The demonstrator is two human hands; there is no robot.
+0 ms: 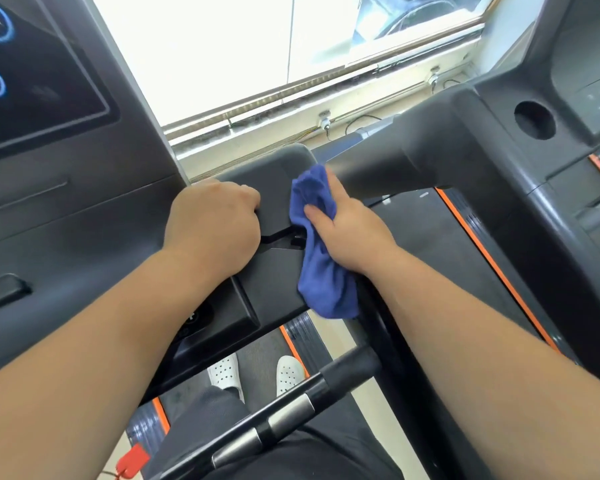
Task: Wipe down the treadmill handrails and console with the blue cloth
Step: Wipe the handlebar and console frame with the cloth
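Dark console [267, 188]: left hand [215, 220] grips its edge; right hand [347, 226] holds blue cloth [323, 282].

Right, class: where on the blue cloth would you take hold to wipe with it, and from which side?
Grip the blue cloth at its bunched upper part, from the right, as the right hand does, thumb across the wad. That wad sits against the console panel; the lower tail hangs loose. The left hand grips the panel's other side.
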